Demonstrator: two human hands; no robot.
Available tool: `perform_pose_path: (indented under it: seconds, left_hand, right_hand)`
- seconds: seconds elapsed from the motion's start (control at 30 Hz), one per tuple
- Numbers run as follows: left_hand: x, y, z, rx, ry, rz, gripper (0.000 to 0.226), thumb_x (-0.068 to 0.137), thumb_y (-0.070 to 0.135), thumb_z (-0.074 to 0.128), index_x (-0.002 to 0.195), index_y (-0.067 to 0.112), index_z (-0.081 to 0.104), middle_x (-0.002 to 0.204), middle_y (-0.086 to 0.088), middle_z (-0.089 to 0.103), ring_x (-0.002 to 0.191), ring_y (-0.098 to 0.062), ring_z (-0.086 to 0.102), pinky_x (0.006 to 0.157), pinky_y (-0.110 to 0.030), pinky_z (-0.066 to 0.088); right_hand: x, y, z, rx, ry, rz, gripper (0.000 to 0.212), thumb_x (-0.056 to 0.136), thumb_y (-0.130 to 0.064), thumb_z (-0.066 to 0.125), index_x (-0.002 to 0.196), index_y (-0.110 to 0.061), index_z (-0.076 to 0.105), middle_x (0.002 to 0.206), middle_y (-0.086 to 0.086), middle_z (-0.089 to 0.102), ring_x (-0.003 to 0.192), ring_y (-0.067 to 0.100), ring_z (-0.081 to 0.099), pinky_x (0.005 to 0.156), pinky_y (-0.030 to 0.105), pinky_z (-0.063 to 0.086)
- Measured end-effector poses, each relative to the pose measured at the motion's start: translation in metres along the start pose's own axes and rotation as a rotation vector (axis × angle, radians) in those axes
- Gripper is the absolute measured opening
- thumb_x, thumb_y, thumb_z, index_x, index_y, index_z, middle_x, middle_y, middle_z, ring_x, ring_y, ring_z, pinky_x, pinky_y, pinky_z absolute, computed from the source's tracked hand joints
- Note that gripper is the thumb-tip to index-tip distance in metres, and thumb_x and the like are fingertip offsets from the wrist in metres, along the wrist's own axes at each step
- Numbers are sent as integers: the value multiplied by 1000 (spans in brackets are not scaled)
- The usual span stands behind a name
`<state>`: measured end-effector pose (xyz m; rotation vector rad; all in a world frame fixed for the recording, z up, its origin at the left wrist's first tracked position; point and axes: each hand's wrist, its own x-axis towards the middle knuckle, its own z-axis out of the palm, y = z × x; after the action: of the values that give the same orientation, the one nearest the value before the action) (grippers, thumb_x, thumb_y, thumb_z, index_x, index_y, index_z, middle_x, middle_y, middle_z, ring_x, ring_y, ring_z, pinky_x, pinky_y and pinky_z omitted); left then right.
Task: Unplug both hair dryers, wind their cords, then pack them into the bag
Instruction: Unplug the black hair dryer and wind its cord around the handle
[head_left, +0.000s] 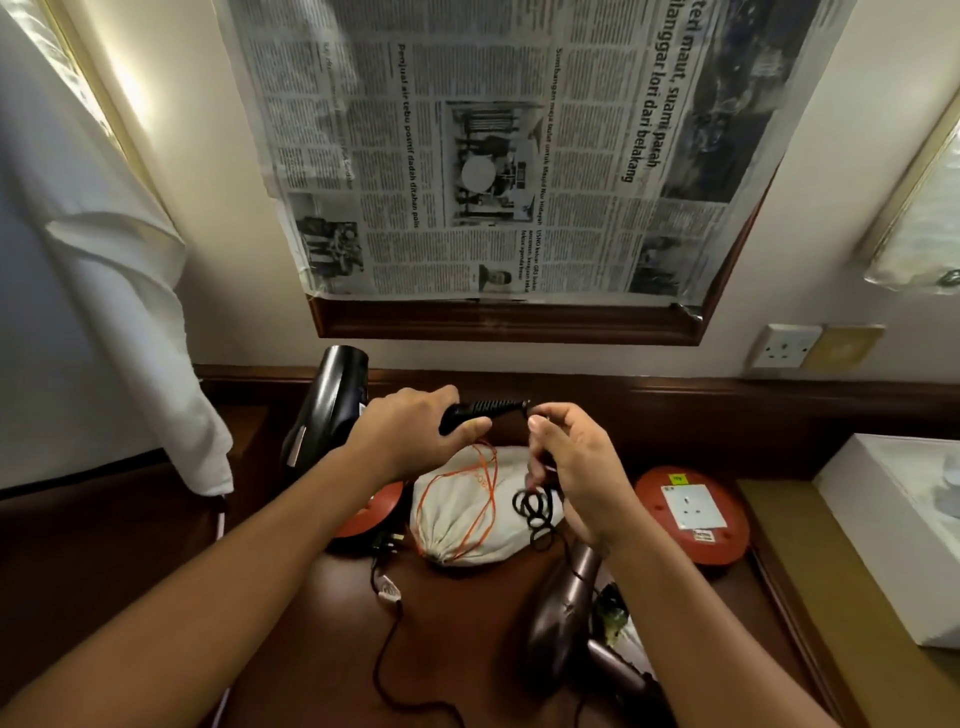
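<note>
My left hand (415, 431) grips the handle of a black hair dryer (324, 405), held above the wooden desk (457, 623) with its barrel pointing to the upper left. My right hand (571, 467) pinches that dryer's black cord (535, 512) near the handle end; several coiled loops hang below my fingers. A cream drawstring bag (467, 519) with orange strings lies on the desk under both hands. A bronze-brown hair dryer (563, 608) lies on the desk in front of the bag, partly behind my right wrist. A black plug (387, 543) lies left of the bag.
Two red round socket reels sit on the desk, one at the right (691, 514) and one partly hidden under my left arm (369, 512). A wall socket (784, 345) is at the upper right. A white box (904, 525) stands at the right, a white cloth (119, 312) hangs at the left.
</note>
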<state>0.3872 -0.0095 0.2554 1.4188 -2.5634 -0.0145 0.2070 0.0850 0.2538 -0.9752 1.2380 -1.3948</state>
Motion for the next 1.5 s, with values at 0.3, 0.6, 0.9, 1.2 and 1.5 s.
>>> perform_pose_path:
  seconds: [0.3, 0.6, 0.9, 1.2, 1.5]
  left_hand:
    - [2, 22, -5, 33, 15, -62, 54, 86, 76, 28, 85, 27, 50, 78, 4, 59, 75, -21, 60, 66, -37, 50]
    - [-12, 34, -29, -265, 26, 53, 57, 81, 80, 31, 69, 29, 53, 63, 4, 59, 58, -12, 58, 56, -35, 48]
    - [-25, 31, -46, -314, -165, 216, 63, 77, 79, 31, 76, 24, 61, 66, -2, 60, 60, -17, 55, 55, -33, 41]
    - [-26, 30, -54, -231, -255, 281, 51, 87, 71, 39, 74, 26, 60, 62, 1, 58, 57, -12, 53, 58, -37, 43]
    - [-21, 38, -59, 71, -290, 260, 56, 85, 74, 35, 84, 26, 63, 68, 7, 59, 64, -9, 57, 58, -30, 46]
  right_hand:
    - [-26, -2, -22, 211, -103, 239, 35, 98, -40, 45, 112, -13, 63, 55, -1, 28, 43, 11, 19, 35, 18, 21]
    - [-17, 9, -39, 345, -397, 382, 38, 91, -42, 46, 76, -13, 65, 51, -5, 15, 45, 11, 6, 39, 18, 11]
    - [7, -16, -46, -30, -600, 356, 25, 79, -35, 66, 71, -11, 67, 49, -7, 23, 42, 7, 16, 41, 20, 11]
    - [4, -62, -41, -398, -476, 70, 24, 87, -20, 64, 68, -6, 67, 43, -3, 38, 35, 10, 29, 38, 19, 21]
    - [-7, -73, -39, -736, -311, -205, 15, 88, -17, 67, 87, -6, 77, 76, 3, 74, 64, 2, 64, 58, 16, 51]
